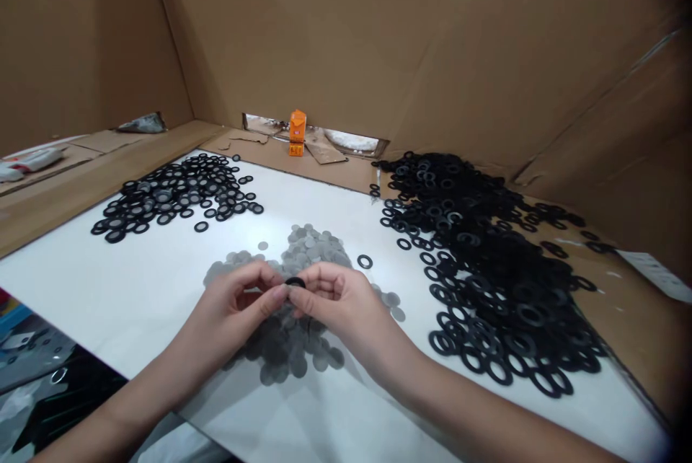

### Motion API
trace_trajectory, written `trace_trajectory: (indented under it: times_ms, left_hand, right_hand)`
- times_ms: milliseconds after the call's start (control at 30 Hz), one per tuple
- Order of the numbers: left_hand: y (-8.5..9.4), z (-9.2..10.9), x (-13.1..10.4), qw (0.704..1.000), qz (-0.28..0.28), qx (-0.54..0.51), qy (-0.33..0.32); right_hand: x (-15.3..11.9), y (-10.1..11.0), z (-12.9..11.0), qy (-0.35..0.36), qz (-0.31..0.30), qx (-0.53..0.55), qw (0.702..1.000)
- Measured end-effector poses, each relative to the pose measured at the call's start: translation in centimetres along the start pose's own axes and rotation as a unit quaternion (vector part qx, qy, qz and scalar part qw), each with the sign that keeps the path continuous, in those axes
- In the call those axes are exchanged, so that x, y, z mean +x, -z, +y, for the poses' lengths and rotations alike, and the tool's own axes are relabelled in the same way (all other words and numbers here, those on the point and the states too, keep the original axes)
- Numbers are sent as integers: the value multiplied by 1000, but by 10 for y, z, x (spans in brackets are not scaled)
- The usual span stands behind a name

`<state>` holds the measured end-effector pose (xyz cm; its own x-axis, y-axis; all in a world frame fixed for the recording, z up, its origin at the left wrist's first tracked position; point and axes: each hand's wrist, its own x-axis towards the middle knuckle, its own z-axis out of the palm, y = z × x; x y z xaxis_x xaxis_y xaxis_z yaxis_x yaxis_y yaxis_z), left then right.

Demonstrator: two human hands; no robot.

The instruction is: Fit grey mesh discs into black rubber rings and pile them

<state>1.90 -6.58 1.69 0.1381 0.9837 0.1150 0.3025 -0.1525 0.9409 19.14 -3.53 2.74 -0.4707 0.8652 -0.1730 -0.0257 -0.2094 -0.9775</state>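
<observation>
Between the fingertips of both hands, a black ring (295, 281) is held above the middle of the white board (373, 405). My left hand (232, 308) pinches its left side, with thumb and forefinger pressed together. From the right, my right hand (343, 297) grips the same ring, also closed. Whether a disc sits inside the ring is hidden by the fingers. Below and around the hands spreads a pile of thin grey discs (316, 247). One loose black ring (365, 262) lies flat just right of the disc pile.
At the right rises a large heap of black rings (486, 254). Far left lies a group of black rings with grey centres (178, 192). A small orange box (297, 133) stands at the back, before tall cardboard walls (324, 30). A white tool-like object (35, 160) rests at the left edge.
</observation>
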Motion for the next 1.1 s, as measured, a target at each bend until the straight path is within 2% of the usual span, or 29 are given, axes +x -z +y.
trace_trajectory:
  times_ms: [167,367,467,633,867,1000,1100]
  left_hand:
    - [-6,0,-3,998,1,-55,-29]
    - [-12,2,-7,998,37,-47,-28]
    - [-14,1,-9,997,19,-77,-14]
    - [-14,0,-8,990,3,-138,7]
    - [-9,2,-4,944,-46,-319,62]
    - [-8,1,-6,944,-57,-314,79]
    - [-10,-2,-8,967,-42,-247,56]
  right_hand:
    - [-1,-2,-4,-27,-22,52,998]
    - [-4,-3,-4,-72,-19,88,993]
    - [-5,-3,1,-68,-13,101,992]
    - [-7,-5,1,-60,-5,58,997]
    - [-10,-9,-14,-35,-71,44,996]
    - [-11,-9,-11,-42,-65,75,994]
    - [-11,-9,-6,-49,-40,82,995]
